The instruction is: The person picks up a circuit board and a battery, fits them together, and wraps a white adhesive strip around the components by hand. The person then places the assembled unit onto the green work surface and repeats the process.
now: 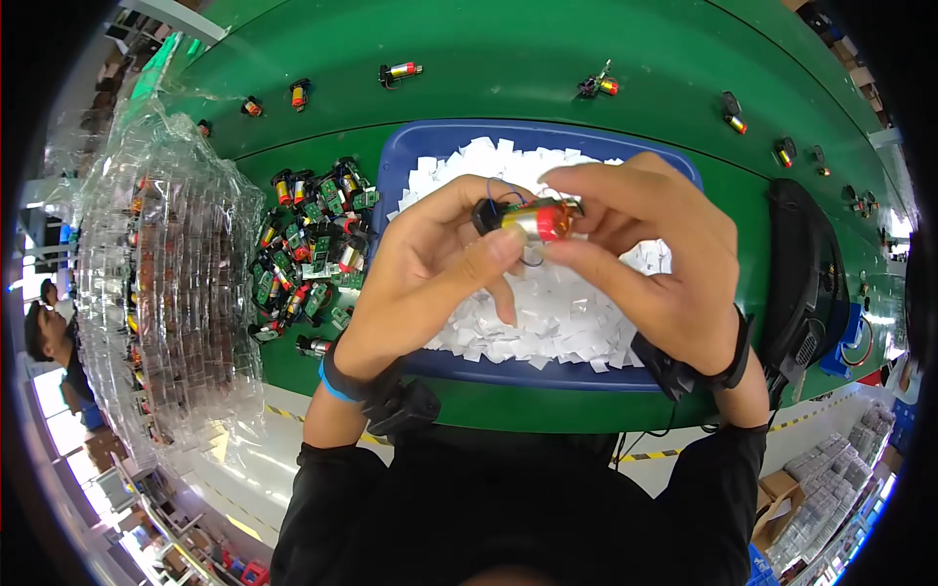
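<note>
- We've got a glossy green tabletop [489,103] here, with a blue plastic tray [537,376] in the middle full of small white paper pieces [547,337].
- Left of the tray there's a messy heap of small red-and-gold cylinders with green circuit boards [293,244], and beyond that a stack of clear plastic trays in clear wrap [176,313].
- More loose cylinder parts [399,72] lie scattered along the far side, and a long black case [796,278] sits to the right of the tray.
- Room-wise, we see a pale floor [342,454] with yellow-and-black tape, an open cardboard box [777,498] lower right and another person [54,332] far left.
- The main thing, a red, gold and silver cylinder with a black end piece and thin blue wires [535,223], is up above the tray.
- Our left hand [420,273] has it pinched, thumb on the near side.
- Our right hand [674,244] curls around the red end, thumb and index finger slightly apart; we can't tell if those fingers grip it.
</note>
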Tool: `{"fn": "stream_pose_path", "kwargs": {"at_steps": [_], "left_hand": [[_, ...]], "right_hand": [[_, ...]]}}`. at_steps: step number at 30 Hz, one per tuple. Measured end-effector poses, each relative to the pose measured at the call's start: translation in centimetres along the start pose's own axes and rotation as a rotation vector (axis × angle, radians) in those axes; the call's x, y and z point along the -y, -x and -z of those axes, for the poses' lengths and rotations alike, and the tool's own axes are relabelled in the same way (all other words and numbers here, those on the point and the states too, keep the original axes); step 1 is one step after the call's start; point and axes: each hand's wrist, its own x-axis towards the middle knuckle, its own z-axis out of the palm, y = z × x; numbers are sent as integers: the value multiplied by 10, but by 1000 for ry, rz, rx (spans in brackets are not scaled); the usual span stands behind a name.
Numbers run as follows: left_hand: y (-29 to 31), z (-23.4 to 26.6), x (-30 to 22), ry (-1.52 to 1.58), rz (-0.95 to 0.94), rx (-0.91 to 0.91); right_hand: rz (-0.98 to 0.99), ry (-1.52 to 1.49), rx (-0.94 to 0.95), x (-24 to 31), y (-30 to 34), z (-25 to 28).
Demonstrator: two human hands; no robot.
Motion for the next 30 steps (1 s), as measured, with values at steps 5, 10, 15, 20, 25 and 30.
{"fn": "stream_pose_path", "kwargs": {"at_steps": [5, 10, 15, 20, 25, 30], "left_hand": [[-2, -4, 7, 16, -85, -77], [-1, -6, 14, -26, -182, -67], [-2, -12, 21, -137, -318, -259], [-10, -12, 13, -295, -189, -336], [-26, -1, -15, -489, -49, -213], [-95, 7, -13, -803, -256, -248]], "right_hand": [[329, 301, -179, -8, 4, 2], [301, 342, -119, -3, 11, -9], [8, 15, -86, 5, 14, -23], [-85, -32, -4, 1, 12, -10], [-194, 2, -6, 5, 7, -6], [-374, -373, -26, -15, -16, 4]]}}
